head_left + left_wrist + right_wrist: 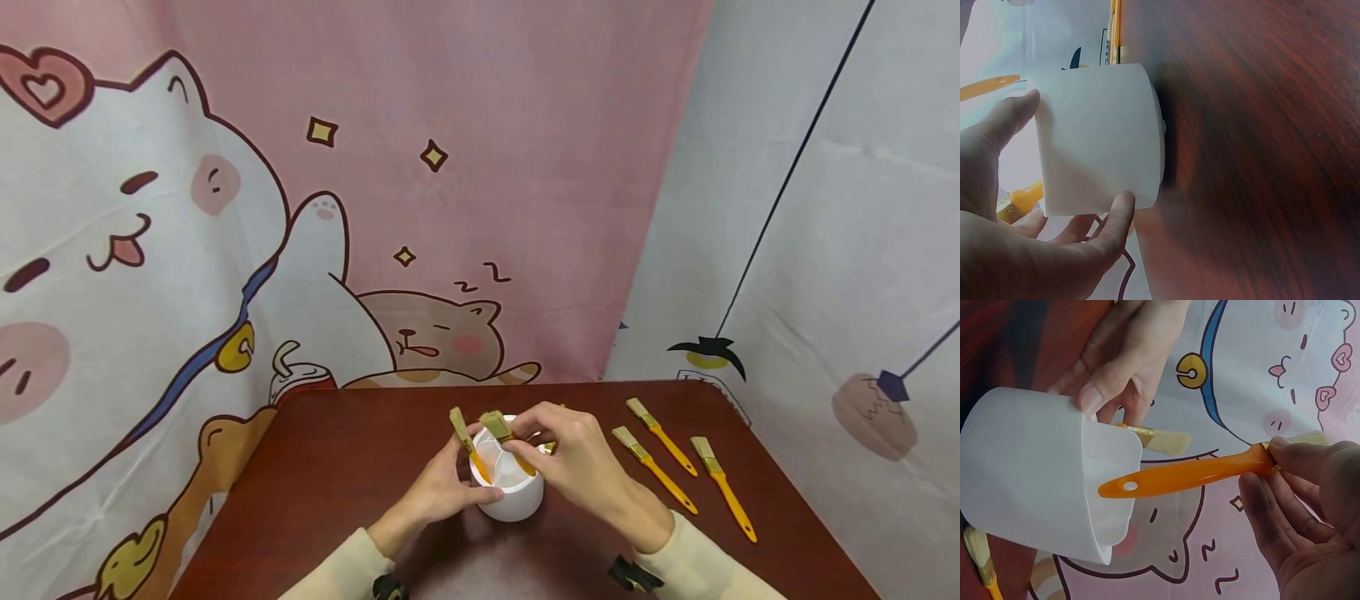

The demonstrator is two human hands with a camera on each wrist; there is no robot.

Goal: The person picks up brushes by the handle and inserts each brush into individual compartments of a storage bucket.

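A white round holder (517,505) with inner dividers stands on the table. My left hand (438,490) grips its left side, thumb near the rim and fingers along the wall in the left wrist view. One paintbrush (471,450) leans in the holder's left compartment, bristles up. My right hand (587,460) pinches a second paintbrush (1191,475) close to its metal band. The tip of that orange handle points down at the holder's mouth in the right wrist view; whether it touches a divider I cannot tell.
Three paintbrushes lie on the table to the right: a far one (662,436), a nearer one (655,470) and a rightmost one (723,489). Another brush (550,448) is mostly hidden behind my right hand. A printed cloth (525,208) hangs behind the table.
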